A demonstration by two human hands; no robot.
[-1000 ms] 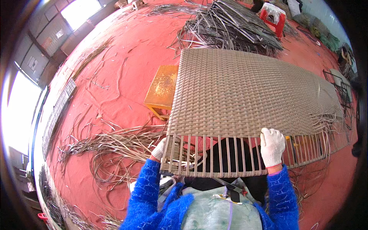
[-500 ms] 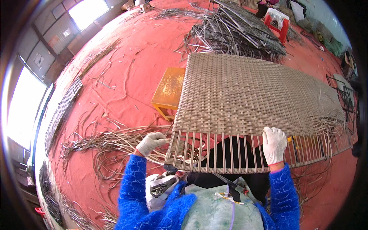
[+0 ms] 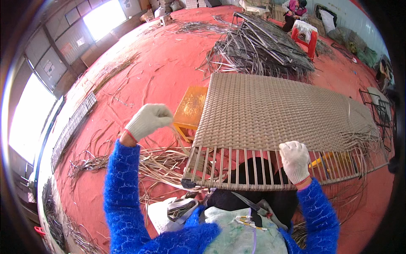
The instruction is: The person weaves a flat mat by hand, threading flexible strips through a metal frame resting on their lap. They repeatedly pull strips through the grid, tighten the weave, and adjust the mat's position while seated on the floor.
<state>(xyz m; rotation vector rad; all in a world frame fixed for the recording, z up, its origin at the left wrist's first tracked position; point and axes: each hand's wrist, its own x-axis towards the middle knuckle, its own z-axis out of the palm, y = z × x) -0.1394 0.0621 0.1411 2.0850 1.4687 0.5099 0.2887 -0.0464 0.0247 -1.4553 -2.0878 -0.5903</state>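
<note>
A large beige-brown woven rattan panel (image 3: 270, 112) lies tilted in front of me. Its near part is bare ribs (image 3: 237, 169) running down to a wrapped front rail. My left hand (image 3: 150, 120), in a white knit glove, is raised beyond the panel's left side. Its fingers are pinched on a thin pale strip (image 3: 176, 128) that trails down toward the panel. At the lower edge of the weave, above the ribs, my right hand (image 3: 294, 161) is gloved too and closed into a fist. Whatever it grips is hidden by the fingers.
Left of the panel stands a worn yellow stool (image 3: 190, 108). Loose strips (image 3: 160, 163) lie heaped on the red floor beside me. Dark frames and strips are piled (image 3: 262, 46) behind the panel, near a red stool (image 3: 311, 42). A person (image 3: 294, 12) sits at the far right.
My left hand has moved up and to the left, away from the panel's corner. The right hand has shifted slightly left along the weave's edge. The view has tilted up a little.
</note>
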